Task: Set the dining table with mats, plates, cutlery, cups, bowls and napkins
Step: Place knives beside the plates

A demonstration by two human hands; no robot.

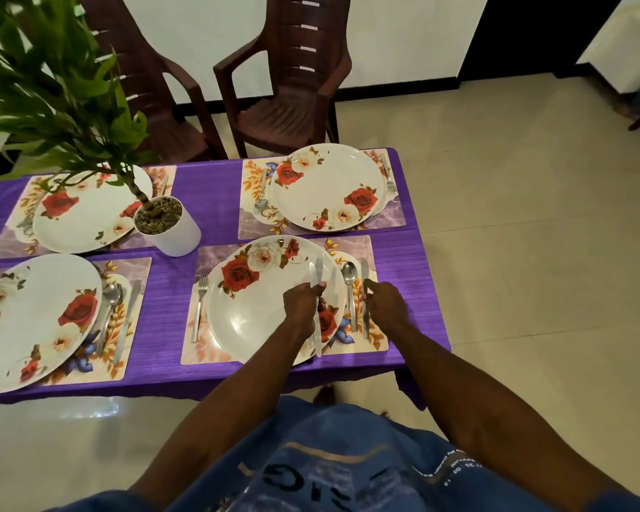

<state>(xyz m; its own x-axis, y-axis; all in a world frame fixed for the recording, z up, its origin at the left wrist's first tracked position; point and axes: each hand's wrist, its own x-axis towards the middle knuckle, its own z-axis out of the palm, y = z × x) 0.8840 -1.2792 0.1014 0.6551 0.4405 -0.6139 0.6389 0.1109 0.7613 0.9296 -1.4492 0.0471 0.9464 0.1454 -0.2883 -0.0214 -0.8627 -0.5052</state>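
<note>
I am laying a knife (pixel 364 301) on the mat (pixel 370 327) near the desk's (pixel 170 290) near right corner, just beside the spoon (pixel 350 290), my right hand's (pixel 385 304) fingers pinching its handle. My left hand (pixel 302 303) is gripping two more knives (pixel 316 275) above the rose plate (pixel 252 301). Those spares may be slipping from my grasp and clattering onto the plate, or nudging the spoon crooked.

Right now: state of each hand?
Left hand: grips two knives above the plate.
Right hand: pinches one knife on the mat.
</note>
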